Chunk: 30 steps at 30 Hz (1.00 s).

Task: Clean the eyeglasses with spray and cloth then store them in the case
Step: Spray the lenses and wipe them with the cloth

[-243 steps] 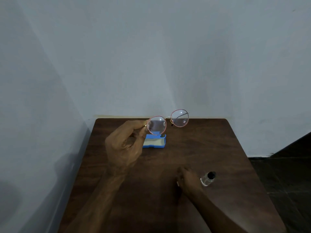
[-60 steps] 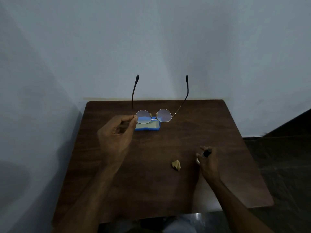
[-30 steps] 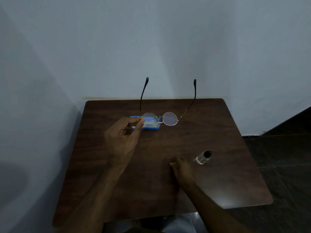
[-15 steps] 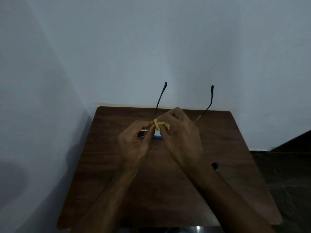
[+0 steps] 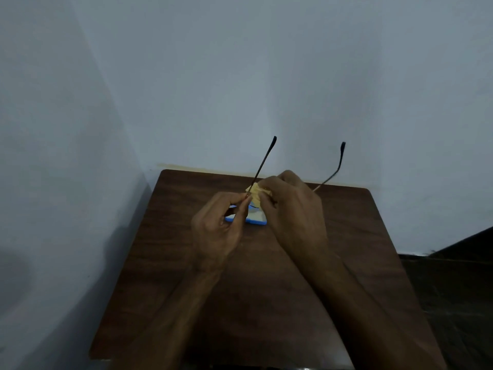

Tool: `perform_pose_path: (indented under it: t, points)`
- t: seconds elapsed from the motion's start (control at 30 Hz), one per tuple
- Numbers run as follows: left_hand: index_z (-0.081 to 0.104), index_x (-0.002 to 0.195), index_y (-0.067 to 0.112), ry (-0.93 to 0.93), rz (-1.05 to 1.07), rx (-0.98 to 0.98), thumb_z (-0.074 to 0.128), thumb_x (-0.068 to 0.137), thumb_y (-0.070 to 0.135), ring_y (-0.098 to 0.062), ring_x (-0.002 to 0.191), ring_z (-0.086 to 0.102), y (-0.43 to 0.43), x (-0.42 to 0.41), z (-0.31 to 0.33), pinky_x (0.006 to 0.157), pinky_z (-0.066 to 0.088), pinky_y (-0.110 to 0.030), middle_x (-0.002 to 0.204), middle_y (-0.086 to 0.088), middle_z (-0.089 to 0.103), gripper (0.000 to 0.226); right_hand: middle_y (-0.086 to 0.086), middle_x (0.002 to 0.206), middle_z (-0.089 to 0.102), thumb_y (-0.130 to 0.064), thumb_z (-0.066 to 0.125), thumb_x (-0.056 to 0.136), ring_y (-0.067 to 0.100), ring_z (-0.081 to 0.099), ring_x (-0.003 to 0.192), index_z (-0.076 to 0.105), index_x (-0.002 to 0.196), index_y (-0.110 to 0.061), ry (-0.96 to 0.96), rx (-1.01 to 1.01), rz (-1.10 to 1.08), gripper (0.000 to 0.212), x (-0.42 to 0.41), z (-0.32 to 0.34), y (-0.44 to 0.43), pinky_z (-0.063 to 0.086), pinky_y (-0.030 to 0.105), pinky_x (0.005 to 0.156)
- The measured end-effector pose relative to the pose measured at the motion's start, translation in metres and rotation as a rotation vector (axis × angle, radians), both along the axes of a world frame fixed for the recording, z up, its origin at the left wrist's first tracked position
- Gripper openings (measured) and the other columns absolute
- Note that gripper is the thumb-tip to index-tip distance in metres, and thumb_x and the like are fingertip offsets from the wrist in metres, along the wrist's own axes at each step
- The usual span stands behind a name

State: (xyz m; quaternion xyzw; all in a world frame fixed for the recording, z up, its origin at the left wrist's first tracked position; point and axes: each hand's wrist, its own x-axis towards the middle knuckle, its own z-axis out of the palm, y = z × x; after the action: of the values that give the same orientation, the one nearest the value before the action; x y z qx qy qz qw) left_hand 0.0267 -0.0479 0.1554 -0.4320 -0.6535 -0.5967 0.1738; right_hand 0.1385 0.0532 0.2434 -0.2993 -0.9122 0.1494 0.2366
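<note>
My left hand (image 5: 216, 231) pinches the frame of the eyeglasses (image 5: 262, 161) at their left hinge, above the table. Both temple arms point up and away toward the wall. My right hand (image 5: 293, 212) grips a small yellow cloth (image 5: 254, 192) and presses it on the lenses, which are hidden behind the cloth and my fingers. The blue case (image 5: 256, 218) lies open on the table under my hands, partly covered. The spray bottle is hidden behind my right forearm.
The dark wooden table (image 5: 165, 263) stands in a corner, with grey walls close on the left and behind. Its right edge borders a dark floor (image 5: 458, 289).
One second ago my right hand was down on the table by the bottle; it has since risen with the yellow cloth to the lenses. The left hand keeps its hold on the glasses.
</note>
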Motion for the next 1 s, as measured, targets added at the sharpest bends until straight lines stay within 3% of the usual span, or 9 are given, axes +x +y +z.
perform_pose_path:
  t: [0.1, 0.2, 0.27, 0.37, 0.7, 0.87, 1.0]
  points:
    - [0.078, 0.103, -0.005, 0.020, 0.008, -0.055, 0.086, 0.086, -0.003, -0.019, 0.091, 0.076, -0.004, -0.002, 0.005, 0.082, 0.064, -0.029, 0.097, -0.014, 0.079, 0.019, -0.006, 0.101, 0.060, -0.025, 0.067, 0.096, 0.010, 0.059, 0.085, 0.075, 0.114, -0.026, 0.013, -0.034, 0.070, 0.019, 0.001, -0.002, -0.010, 0.048, 0.026, 0.068]
    - [0.078, 0.103, -0.006, 0.042, -0.011, -0.080, 0.086, 0.084, -0.006, -0.019, 0.090, 0.075, -0.005, 0.000, 0.012, 0.080, 0.064, -0.030, 0.095, -0.017, 0.079, 0.021, -0.002, 0.103, 0.058, -0.023, 0.068, 0.095, 0.012, 0.056, 0.084, 0.072, 0.107, -0.021, -0.047, 0.034, 0.009, 0.013, 0.003, -0.002, -0.004, 0.044, 0.027, 0.065]
    - [0.078, 0.102, -0.006, 0.061, 0.008, -0.093, 0.086, 0.083, -0.007, -0.025, 0.087, 0.077, -0.004, 0.002, 0.010, 0.075, 0.066, -0.038, 0.094, -0.018, 0.079, 0.020, 0.001, 0.105, 0.057, -0.021, 0.065, 0.098, 0.012, 0.054, 0.082, 0.071, 0.106, -0.017, -0.060, 0.061, -0.025, 0.011, -0.002, 0.000, -0.001, 0.045, 0.029, 0.066]
    - [0.078, 0.101, -0.008, 0.033, 0.000, -0.088, 0.085, 0.086, -0.006, -0.030, 0.085, 0.078, -0.004, -0.002, 0.013, 0.072, 0.067, -0.046, 0.095, -0.018, 0.079, 0.016, -0.002, 0.103, 0.057, -0.021, 0.064, 0.099, 0.012, 0.057, 0.082, 0.074, 0.110, -0.019, -0.009, -0.009, 0.066, 0.015, -0.007, 0.000, -0.007, 0.049, 0.030, 0.068]
    - [0.078, 0.099, -0.008, 0.083, -0.026, -0.100, 0.084, 0.086, -0.006, -0.028, 0.084, 0.077, -0.002, -0.002, 0.014, 0.071, 0.066, -0.045, 0.093, -0.017, 0.078, 0.015, 0.002, 0.102, 0.059, -0.017, 0.068, 0.096, 0.013, 0.055, 0.074, 0.073, 0.101, -0.015, -0.034, 0.106, 0.040, 0.008, -0.013, 0.005, -0.008, 0.047, 0.029, 0.059]
    - [0.077, 0.101, -0.010, 0.080, 0.010, -0.101, 0.083, 0.086, -0.002, -0.030, 0.085, 0.078, -0.002, -0.005, 0.010, 0.071, 0.067, -0.046, 0.095, -0.019, 0.079, 0.018, 0.000, 0.106, 0.057, -0.026, 0.066, 0.096, 0.015, 0.056, 0.088, 0.071, 0.108, -0.019, -0.079, 0.103, 0.013, 0.015, -0.003, 0.001, -0.001, 0.048, 0.032, 0.065]
    - [0.077, 0.101, -0.011, 0.060, 0.007, -0.107, 0.085, 0.084, -0.004, -0.031, 0.085, 0.078, 0.003, -0.004, 0.013, 0.073, 0.068, -0.046, 0.095, -0.020, 0.079, 0.020, 0.004, 0.109, 0.058, -0.022, 0.065, 0.098, 0.018, 0.055, 0.094, 0.072, 0.108, -0.015, -0.068, 0.130, 0.023, 0.014, -0.011, 0.007, -0.003, 0.053, 0.035, 0.072]
